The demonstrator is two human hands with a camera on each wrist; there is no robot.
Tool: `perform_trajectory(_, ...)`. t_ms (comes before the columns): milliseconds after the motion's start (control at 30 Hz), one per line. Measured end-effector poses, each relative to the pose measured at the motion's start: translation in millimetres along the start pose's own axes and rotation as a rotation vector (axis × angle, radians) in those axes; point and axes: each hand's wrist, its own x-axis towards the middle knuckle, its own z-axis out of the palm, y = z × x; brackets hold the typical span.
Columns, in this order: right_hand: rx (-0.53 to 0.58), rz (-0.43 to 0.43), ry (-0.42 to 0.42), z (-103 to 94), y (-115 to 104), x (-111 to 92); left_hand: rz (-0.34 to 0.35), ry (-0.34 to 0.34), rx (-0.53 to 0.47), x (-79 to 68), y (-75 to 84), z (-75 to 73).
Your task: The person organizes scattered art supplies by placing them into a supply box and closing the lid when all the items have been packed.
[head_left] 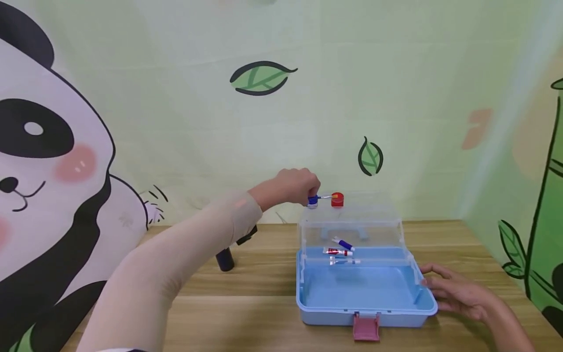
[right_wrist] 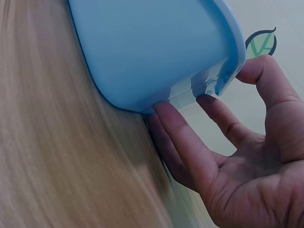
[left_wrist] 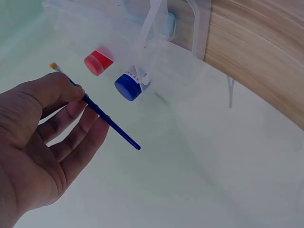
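Observation:
My left hand (head_left: 295,186) pinches a thin paintbrush (left_wrist: 116,128) with a blue handle and orange bristles between thumb and fingers. Its bristle end overlaps a red-capped jar (head_left: 337,200) in the head view. Beside that jar stands a blue-capped jar (left_wrist: 129,86), partly behind the hand in the head view. Both jars are at the far top of a clear plastic lid (head_left: 352,214), which is raised on a light blue box (head_left: 367,317). On the box's right side, my right hand (head_left: 459,293) rests its fingertips against the outer wall, thumb at the rim.
Several paint tubes (head_left: 338,252) show at the clear lid's lower part, toward the back of the box. A pink latch (head_left: 366,328) hangs at the box front. A black object (head_left: 225,259) stands on the wooden table (head_left: 228,318), left of the box. A printed backdrop (head_left: 198,137) rises behind.

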Motion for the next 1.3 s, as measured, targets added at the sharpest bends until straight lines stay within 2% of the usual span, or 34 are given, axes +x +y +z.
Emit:
perform_trajectory(200,0.005,-0.001,0.004,-0.6,-1.5,-0.2,0.049,-0.056,-0.021,13.9,11.5,-5.7)
perform_trajectory(467,0.008,-0.007,-0.013,-0.9,-1.3,0.9,0.124,-0.07,0.003,36.5,34.9,-9.4)
perform_trajectory(633,0.02,-0.011,-0.027,-1.6,-1.5,0.4,0.117,-0.093,0.01,46.9,47.7,-15.0)
perform_trajectory(800,0.023,-0.001,-0.034,-1.6,-1.3,-0.8,0.106,-0.168,-0.03,53.9,57.2,-18.2)
perform_trajectory(1067,0.03,0.006,-0.026,-0.6,-0.8,-0.4,0.093,-0.245,-0.11,61.1,60.0,-18.1)
perform_trajectory(1300,0.036,0.001,-0.032,0.6,-1.1,-0.2,0.084,-0.283,-0.131,63.3,54.2,-9.3)
